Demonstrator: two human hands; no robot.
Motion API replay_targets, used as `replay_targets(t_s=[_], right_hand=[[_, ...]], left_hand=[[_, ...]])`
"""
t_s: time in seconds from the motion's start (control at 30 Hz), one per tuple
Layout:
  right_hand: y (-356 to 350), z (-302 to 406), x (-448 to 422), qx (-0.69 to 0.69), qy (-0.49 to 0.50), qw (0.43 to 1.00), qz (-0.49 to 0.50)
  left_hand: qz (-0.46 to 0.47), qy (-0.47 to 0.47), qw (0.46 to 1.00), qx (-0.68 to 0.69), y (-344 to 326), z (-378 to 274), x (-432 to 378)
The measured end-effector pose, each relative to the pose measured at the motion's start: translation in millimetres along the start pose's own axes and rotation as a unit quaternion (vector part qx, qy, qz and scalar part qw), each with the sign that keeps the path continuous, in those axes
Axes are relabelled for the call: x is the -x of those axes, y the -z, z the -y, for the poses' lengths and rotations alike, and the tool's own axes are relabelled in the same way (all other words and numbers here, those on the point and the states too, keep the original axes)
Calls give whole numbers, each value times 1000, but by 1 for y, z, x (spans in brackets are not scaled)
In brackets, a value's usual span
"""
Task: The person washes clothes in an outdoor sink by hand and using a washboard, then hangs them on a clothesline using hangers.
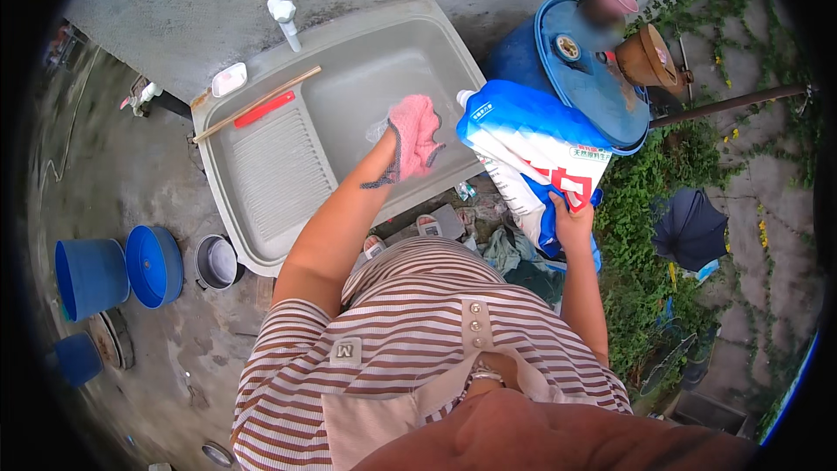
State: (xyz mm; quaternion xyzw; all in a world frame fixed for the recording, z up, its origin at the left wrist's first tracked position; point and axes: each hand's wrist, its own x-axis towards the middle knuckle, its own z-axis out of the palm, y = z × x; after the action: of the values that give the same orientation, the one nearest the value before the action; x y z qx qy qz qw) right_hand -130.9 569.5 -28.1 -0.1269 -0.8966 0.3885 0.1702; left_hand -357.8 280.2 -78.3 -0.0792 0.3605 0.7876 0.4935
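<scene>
A pink cloth with a dark edge (416, 134) is draped over my left hand (390, 147) above the grey sink basin (386, 65). The cloth hides my fingers; only the wrist shows. Clear plastic film or water (376, 130) shows beside it, too blurred to tell. My right hand (573, 219) grips the lower edge of a large blue and white refill bag (533, 137), tilted, with a white capped spout (465, 98) at its upper left. The bag bears writing and overlaps the sink's right rim.
A ribbed washboard (281, 176) fills the sink's left part, with a red-handled tool (265, 109) and wooden sticks (261, 103) above it. A white tap (285, 19) projects from the wall. A blue barrel (516, 55) stands right; blue tubs (154, 266) and a pot (218, 263) stand left.
</scene>
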Motion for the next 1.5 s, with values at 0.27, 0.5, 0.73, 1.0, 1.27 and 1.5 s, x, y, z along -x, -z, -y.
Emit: replay_targets(t_s=[0.27, 0.5, 0.73, 1.0, 1.27, 1.5], right_hand=[[-3, -23, 30, -27, -33, 995, -88], [20, -43, 39, -47, -94, 974, -200], [41, -108, 21, -201, -60, 883, -421], [78, -145, -67, -367, -7, 786, -498], [108, -195, -110, -379, -50, 779, -497], [113, -238, -55, -348, -112, 797, -482]], left_hand=[[-371, -43, 598, -709, 180, -42, 75], [-482, -77, 565, -665, 324, 4, 175], [-559, -208, 365, -714, 266, 52, 122], [-334, -302, 595, -666, 80, 31, -40], [-9, -439, 568, -696, -217, -31, -288], [-56, -408, 493, -766, -323, -53, -519]])
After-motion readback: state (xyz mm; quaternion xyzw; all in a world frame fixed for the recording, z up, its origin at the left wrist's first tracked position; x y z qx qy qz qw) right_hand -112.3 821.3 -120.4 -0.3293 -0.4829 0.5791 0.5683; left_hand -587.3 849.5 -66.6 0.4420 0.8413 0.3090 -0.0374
